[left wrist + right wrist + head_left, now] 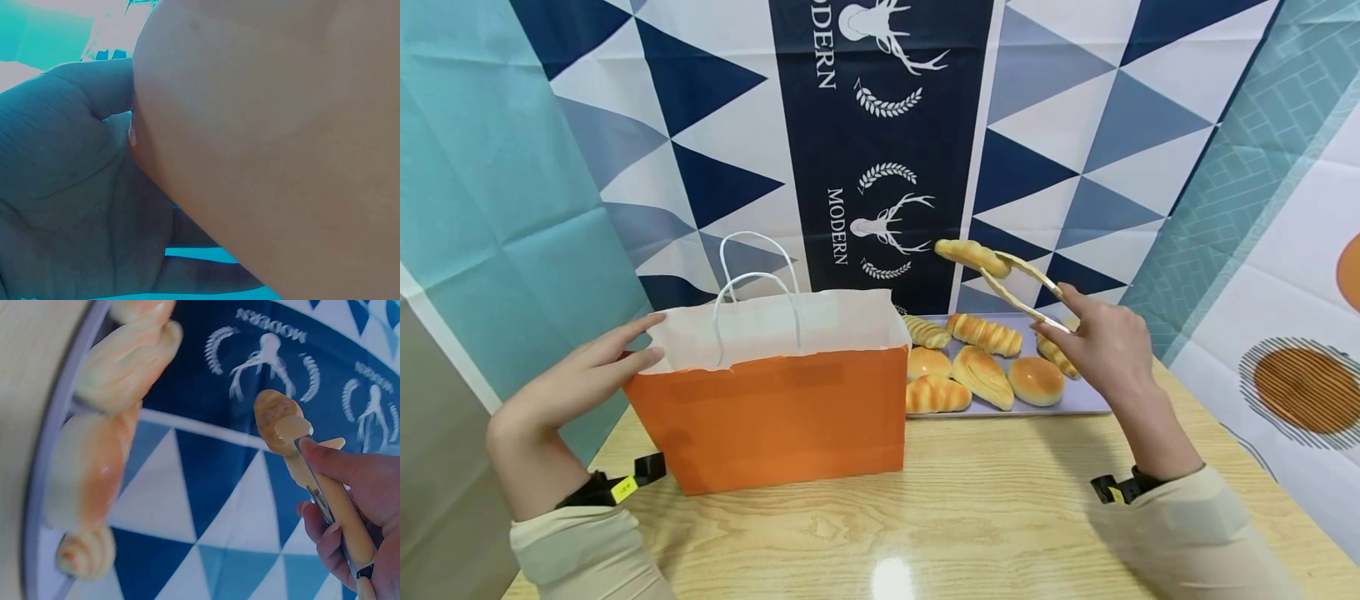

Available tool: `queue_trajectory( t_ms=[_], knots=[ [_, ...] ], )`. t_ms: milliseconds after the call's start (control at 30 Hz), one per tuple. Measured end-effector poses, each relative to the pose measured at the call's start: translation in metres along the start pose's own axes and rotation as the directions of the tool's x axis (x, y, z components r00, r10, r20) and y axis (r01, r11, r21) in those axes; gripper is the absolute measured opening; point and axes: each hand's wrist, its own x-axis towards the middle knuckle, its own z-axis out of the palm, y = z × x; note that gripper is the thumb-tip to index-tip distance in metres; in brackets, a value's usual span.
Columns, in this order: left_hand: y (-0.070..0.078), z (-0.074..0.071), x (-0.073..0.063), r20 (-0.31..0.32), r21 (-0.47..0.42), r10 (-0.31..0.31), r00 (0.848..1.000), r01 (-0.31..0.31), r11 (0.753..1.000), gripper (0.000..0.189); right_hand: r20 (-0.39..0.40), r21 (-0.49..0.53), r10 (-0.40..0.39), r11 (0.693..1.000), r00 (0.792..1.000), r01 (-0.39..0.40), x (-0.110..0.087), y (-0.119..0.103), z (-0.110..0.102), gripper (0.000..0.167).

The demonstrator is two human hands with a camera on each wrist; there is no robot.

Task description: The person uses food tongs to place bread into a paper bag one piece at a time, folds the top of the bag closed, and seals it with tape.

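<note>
An orange paper bag (775, 425) with a white inside and white cord handles stands upright on the table, its mouth open. My left hand (576, 375) holds the bag's upper left edge; the left wrist view has the bag's side (269, 137) covering part of the fingers. In my right hand (1108, 342) is a pair of tongs (1026, 308), gripped above the tray. Between the tong tips hangs a long bread roll (970, 254), raised in the air right of the bag. The right wrist view has this roll (275, 419) end-on.
A pale purple tray (992, 411) with several breads, among them a round bun (1036, 381) and a ridged roll (985, 333), lies behind and right of the bag. The wooden table (1000, 508) extends in front. Patterned cloth (1075, 125) hangs behind.
</note>
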Motion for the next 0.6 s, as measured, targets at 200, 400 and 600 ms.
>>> queue_trajectory(
  t_ms=[200,400,600],
  knots=[
    [0.001,0.001,0.000,0.001,-0.004,-0.001,1.000,0.001,1.000,0.072,-0.100,0.064,-0.056,0.996,0.993,0.063,0.001,-0.024,-0.009,0.068],
    [0.001,0.000,0.000,0.000,-0.002,0.001,1.000,-0.001,1.000,0.072,-0.193,0.135,-0.106,0.982,0.975,0.134,0.000,-0.048,-0.020,0.066],
    [0.001,0.000,0.000,0.000,0.003,0.003,1.000,-0.003,1.000,0.072,-0.235,0.207,-0.165,0.954,0.958,0.215,-0.004,-0.076,-0.029,0.065]
  ],
)
